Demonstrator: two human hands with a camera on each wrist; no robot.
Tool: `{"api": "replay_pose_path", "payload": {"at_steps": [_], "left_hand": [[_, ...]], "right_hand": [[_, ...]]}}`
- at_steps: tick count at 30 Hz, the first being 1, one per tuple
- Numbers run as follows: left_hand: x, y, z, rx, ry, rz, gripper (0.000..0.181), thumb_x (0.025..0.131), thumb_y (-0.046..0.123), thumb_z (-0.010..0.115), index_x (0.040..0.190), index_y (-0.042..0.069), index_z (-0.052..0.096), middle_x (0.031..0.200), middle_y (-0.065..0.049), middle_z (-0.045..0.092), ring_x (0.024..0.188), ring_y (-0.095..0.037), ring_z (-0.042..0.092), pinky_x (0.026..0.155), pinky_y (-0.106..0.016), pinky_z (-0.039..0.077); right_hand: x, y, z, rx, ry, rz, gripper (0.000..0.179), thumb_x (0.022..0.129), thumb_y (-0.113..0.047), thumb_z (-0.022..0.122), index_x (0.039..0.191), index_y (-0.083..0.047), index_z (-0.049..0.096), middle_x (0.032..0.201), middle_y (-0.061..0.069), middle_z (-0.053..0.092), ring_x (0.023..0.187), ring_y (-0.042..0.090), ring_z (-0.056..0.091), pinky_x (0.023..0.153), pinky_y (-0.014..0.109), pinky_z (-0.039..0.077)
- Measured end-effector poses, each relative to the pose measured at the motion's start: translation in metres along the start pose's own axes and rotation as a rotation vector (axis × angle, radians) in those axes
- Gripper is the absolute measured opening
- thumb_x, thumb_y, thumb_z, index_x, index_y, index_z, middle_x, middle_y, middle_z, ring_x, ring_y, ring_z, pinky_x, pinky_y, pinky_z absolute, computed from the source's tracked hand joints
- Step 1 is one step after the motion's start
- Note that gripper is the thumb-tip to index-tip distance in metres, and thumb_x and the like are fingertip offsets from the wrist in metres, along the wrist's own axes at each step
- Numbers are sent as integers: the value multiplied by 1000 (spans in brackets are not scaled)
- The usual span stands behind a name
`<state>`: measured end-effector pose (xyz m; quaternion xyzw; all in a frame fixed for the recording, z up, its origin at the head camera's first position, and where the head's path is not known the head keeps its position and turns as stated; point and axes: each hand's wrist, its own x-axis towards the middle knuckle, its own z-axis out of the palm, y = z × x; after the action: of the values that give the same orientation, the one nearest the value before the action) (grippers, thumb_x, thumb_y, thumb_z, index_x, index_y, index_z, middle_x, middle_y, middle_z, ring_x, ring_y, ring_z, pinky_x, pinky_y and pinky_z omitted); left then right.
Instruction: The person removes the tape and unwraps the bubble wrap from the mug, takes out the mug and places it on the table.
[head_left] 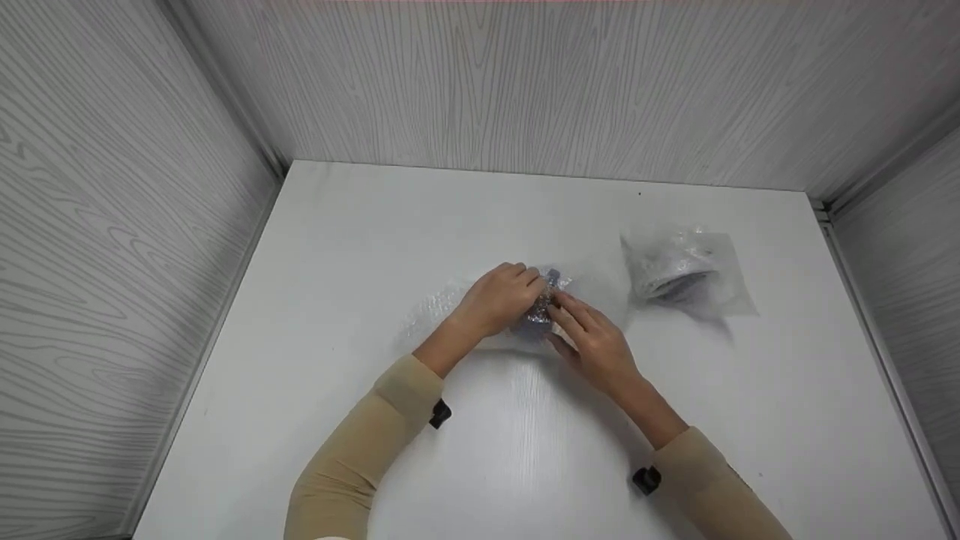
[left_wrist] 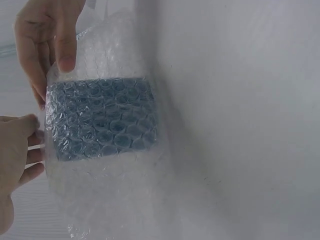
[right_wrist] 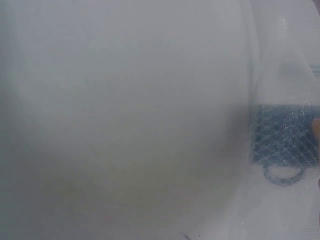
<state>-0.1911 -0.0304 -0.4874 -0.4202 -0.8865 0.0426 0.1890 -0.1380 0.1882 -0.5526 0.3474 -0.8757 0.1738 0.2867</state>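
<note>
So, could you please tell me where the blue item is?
In the head view, the blue item is inside bubble wrap near the middle of the table, between the left hand and right hand.

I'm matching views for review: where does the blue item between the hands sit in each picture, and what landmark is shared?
Head: the blue item is just below and right of centre, between left hand and right hand.
Left wrist: blue item left of centre.
Right wrist: blue item near the right edge, ring-shaped part below.
Shared landmark: bubble wrap around it.
</note>
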Motion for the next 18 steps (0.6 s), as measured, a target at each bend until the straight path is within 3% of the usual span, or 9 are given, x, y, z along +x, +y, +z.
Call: {"api": "replay_pose_path", "payload": {"at_steps": [9, 18], "left_hand": [[9, -18, -6, -47, 6, -55, 14, 107, 12, 59, 113, 6, 69, 107, -5, 74, 98, -21, 74, 91, -32, 61], [21, -37, -2, -132, -8, -141, 28, 114, 21, 46, 113, 5, 69, 107, -7, 75, 95, -23, 74, 85, -34, 62]], "right_hand": [[-1, 0, 1, 3, 22, -11, 51, 83, -14, 90, 128, -2, 72, 138, 16, 71, 124, 34, 71, 102, 44, 60], [-2, 4, 2, 19, 45, -21, 51, 81, -12, 91, 127, -1, 73, 136, 16, 72, 122, 35, 71, 100, 46, 61]]}}
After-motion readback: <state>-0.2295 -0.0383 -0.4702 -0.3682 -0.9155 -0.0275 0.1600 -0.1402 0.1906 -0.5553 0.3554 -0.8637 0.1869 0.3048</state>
